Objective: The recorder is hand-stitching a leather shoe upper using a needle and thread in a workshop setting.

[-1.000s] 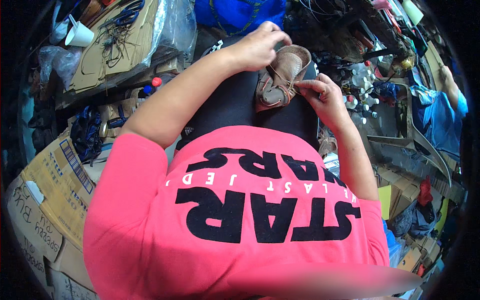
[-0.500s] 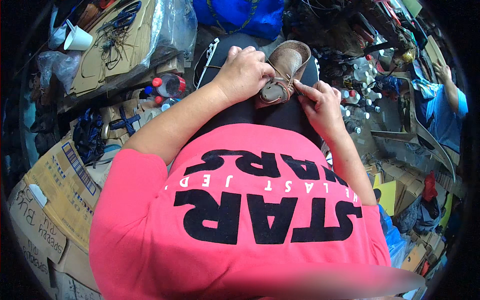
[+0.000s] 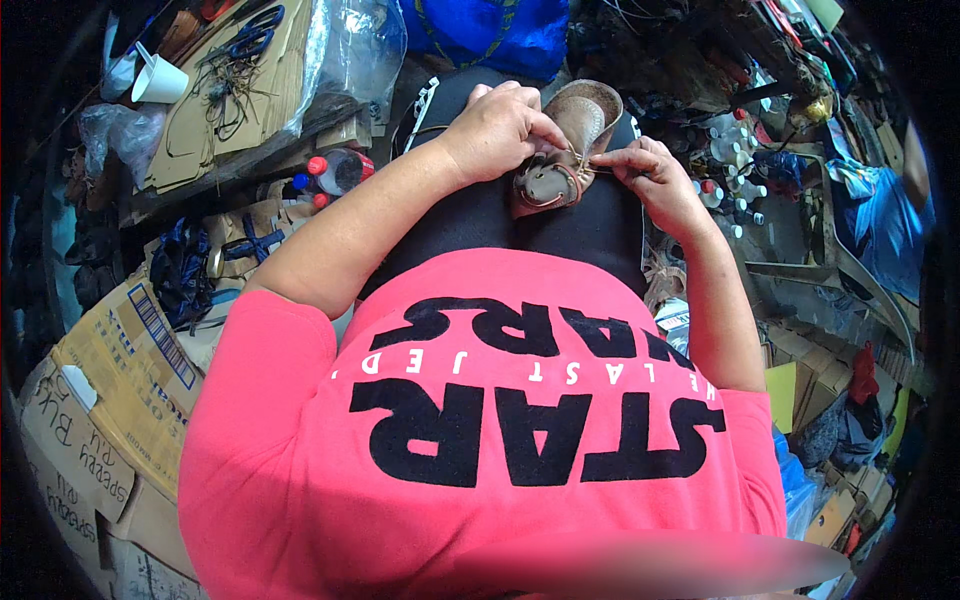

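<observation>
A brown leather shoe (image 3: 548, 186) rests on my lap, its toe toward me and its heel pointing away. Thin tan lace (image 3: 580, 160) crosses its throat. My left hand (image 3: 500, 130) is at the shoe's left side, index finger and thumb closed on the lace; the exact grip is partly hidden. On the other side, my right hand (image 3: 655, 180) pinches the lace between thumb and index finger near the eyelets. Both forearms reach over my dark-trousered thighs.
Stacked cardboard pieces (image 3: 225, 130) and a white cup (image 3: 158, 80) stand at the upper left. Nearby lie bottles with red caps (image 3: 340, 172). A blue bag (image 3: 490, 35) sits ahead. Several small bottles (image 3: 730, 150) are to the right, and a person in blue (image 3: 885, 225) is beyond.
My left index finger has stretched out across the shoe's throat. My right fingertips have moved in and up to the lace. The person at far right has lowered a hand.
</observation>
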Available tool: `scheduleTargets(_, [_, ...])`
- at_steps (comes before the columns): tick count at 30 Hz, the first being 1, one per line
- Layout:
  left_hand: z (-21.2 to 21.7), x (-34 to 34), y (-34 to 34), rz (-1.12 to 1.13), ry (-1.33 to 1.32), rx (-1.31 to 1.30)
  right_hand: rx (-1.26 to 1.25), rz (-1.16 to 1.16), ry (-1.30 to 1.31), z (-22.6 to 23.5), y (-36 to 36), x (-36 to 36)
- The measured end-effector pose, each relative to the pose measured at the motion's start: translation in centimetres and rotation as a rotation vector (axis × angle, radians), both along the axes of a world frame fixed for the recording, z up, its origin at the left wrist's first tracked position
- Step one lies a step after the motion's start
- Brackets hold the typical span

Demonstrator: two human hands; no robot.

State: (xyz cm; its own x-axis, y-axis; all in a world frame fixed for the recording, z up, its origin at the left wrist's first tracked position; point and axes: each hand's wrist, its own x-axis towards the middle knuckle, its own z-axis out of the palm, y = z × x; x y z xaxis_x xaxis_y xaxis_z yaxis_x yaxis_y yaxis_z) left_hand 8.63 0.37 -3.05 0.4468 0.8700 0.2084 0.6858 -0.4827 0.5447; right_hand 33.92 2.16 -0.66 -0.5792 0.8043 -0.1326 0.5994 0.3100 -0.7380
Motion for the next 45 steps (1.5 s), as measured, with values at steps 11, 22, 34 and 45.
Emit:
scheduleTargets(11, [0.0,0.0,0.1,-0.018,0.008,-0.039,-0.096,0.004,0.092,-0.8,0.3,0.4])
scheduleTargets(22, [-0.9,0.7,3.5,-0.287,-0.117,0.002,-0.181,0.071,0.134,-1.1,1.5,0.4])
scheduleTargets(34, [0.3,-0.1,1.3,-0.232,0.019,0.071,-0.021,0.091,-0.013,0.3,0.0,0.2])
scheduleTargets(45, [-0.4,-0.1,1.4,-0.071,-0.044,-0.137,-0.119,-0.074,0.193,-1.0,-0.7,0.0])
